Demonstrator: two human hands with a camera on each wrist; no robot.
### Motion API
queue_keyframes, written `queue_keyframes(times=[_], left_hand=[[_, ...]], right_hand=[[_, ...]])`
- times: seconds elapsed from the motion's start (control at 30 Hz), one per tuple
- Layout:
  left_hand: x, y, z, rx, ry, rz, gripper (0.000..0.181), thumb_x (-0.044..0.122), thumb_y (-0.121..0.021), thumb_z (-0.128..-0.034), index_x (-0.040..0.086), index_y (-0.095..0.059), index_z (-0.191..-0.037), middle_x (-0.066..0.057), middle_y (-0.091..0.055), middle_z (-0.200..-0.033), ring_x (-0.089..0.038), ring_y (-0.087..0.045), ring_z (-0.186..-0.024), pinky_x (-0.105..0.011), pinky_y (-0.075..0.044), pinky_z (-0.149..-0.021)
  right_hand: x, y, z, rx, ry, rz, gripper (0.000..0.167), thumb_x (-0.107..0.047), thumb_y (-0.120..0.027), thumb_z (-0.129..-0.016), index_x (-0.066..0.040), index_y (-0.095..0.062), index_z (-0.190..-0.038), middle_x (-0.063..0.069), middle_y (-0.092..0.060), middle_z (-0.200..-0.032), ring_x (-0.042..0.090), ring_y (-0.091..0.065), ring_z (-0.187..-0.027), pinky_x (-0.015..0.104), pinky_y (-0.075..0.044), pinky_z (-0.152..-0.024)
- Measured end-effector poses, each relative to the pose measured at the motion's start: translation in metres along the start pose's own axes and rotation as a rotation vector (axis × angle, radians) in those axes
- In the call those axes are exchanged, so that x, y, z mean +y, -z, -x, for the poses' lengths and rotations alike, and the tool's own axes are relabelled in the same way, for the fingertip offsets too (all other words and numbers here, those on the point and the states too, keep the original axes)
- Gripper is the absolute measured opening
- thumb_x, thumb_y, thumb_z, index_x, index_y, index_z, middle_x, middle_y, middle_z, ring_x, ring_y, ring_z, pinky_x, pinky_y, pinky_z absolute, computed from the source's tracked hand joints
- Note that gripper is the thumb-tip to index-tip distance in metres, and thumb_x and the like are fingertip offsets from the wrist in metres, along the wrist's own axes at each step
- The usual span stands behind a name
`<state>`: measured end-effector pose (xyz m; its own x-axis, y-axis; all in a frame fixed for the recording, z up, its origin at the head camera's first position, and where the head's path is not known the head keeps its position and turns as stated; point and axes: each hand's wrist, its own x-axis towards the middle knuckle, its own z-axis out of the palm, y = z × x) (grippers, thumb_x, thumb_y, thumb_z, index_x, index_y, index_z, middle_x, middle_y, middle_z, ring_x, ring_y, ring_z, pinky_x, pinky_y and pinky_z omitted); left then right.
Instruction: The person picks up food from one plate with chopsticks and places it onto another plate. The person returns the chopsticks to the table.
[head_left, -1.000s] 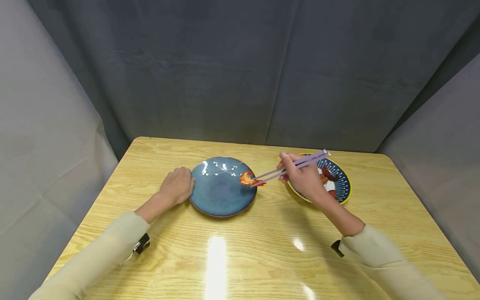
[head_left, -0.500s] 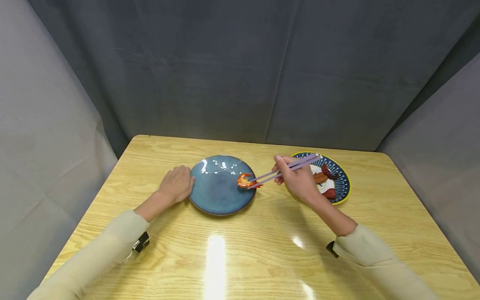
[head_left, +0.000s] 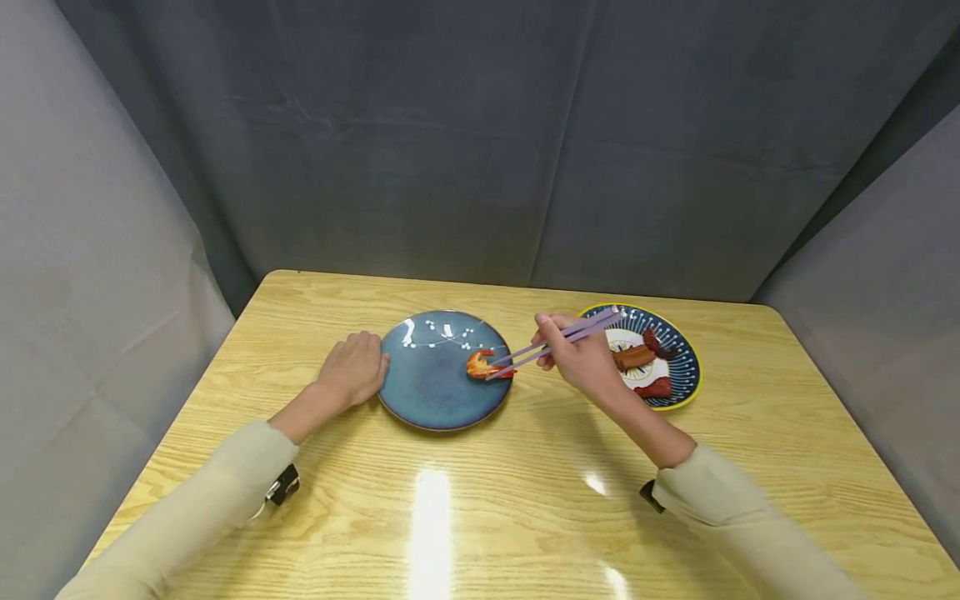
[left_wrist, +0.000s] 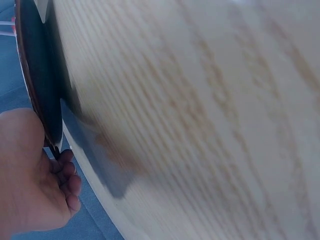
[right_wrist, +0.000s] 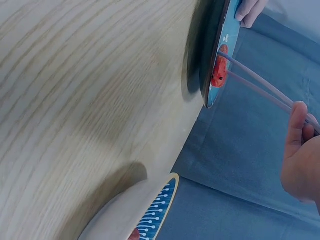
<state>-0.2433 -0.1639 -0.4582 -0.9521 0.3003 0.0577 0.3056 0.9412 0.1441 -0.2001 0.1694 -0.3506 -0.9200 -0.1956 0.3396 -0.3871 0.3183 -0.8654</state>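
Steadily, it seems, the blue plate is braced at its rim by the curled fingers of the left hand. Purple chopsticks are clamped in the fingers of the right hand, presumably for controlled placing; between their tips, at the plate's right side, the shrimp is held. No writing can be read.

A person wears matching cream on both arms, the left sleeve and right sleeve plain and long.
The cloth is loose and softly creased, with a deeper fold behind the right cuff. Both sleeves end short of the wrist, leaving the left hand and right hand bare. A small black block with a silvery part shows beneath the left cuff; a second dark block juts from under the right, its details too small to read.
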Motion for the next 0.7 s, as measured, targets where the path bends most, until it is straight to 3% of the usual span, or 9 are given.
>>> queue_keyframes(times=[0.23,0.33,0.47,0.7], left_hand=[[0.0,-0.001,-0.001,-0.006,0.003,0.008,0.028,0.022,-0.042,-0.105,-0.003,-0.052,-0.097,-0.011,-0.045,-0.083,-0.03,-0.05,-0.082,-0.044,-0.043,-0.071],[0.0,-0.001,-0.001,-0.005,0.005,0.009,0.028,0.022,-0.043,-0.1049,-0.003,-0.051,-0.097,-0.011,-0.045,-0.083,-0.03,-0.05,-0.082,-0.044,-0.043,-0.071],[0.0,-0.001,-0.001,-0.013,0.013,0.017,0.027,0.022,-0.042,-0.1049,-0.002,-0.051,-0.097,-0.011,-0.045,-0.083,-0.03,-0.049,-0.082,-0.043,-0.042,-0.071],[0.0,-0.001,-0.001,-0.024,0.021,0.025,0.028,0.023,-0.041,-0.1052,-0.002,-0.051,-0.098,-0.01,-0.045,-0.083,-0.028,-0.047,-0.08,-0.042,-0.042,-0.07]], right_hand=[[0.002,-0.007,-0.002,-0.014,-0.019,0.011,0.033,-0.006,-0.054,-0.102,0.015,-0.065,-0.08,0.029,-0.063,-0.067,0.028,-0.063,-0.052,0.03,-0.053,-0.05],[0.014,-0.009,-0.006,-0.012,-0.022,0.005,0.034,-0.007,-0.054,-0.103,0.015,-0.066,-0.08,0.028,-0.063,-0.066,0.029,-0.063,-0.052,0.027,-0.052,-0.049],[0.034,-0.012,-0.011,-0.014,-0.023,-0.007,0.034,-0.01,-0.055,-0.103,0.012,-0.067,-0.08,0.025,-0.063,-0.064,0.026,-0.062,-0.051,0.027,-0.052,-0.048],[0.042,-0.014,-0.013,-0.027,-0.014,0.011,0.037,-0.021,-0.058,-0.103,0.005,-0.069,-0.079,0.018,-0.065,-0.064,0.017,-0.062,-0.051,0.028,-0.053,-0.049]])
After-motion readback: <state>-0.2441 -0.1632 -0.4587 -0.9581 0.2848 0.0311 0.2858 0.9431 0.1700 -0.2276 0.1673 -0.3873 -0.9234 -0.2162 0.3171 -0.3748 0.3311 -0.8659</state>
